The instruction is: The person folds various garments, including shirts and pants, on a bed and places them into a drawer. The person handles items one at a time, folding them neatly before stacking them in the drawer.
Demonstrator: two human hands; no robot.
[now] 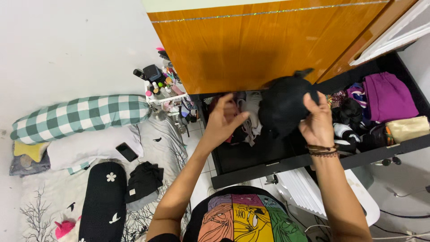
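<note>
My right hand [319, 120] grips a rounded black garment [282, 104] and holds it up over an open black drawer [268, 166]. My left hand [224, 120] hovers just left of the garment with its fingers apart and nothing in them. The drawer holds folded clothes: pale and dark pieces in the middle, a purple folded piece [389, 96] and a cream pouch [408, 128] at the right. Bracelets circle my right wrist.
An orange wooden wardrobe door [251, 49] rises behind the drawer. At left lies a mattress with a green checked bolster [80, 115], a black bolster [103, 201], a phone [127, 152] and dark clothes [143, 180]. A small rack of bottles [163, 85] stands by the wall. A white basket [313, 192] sits below.
</note>
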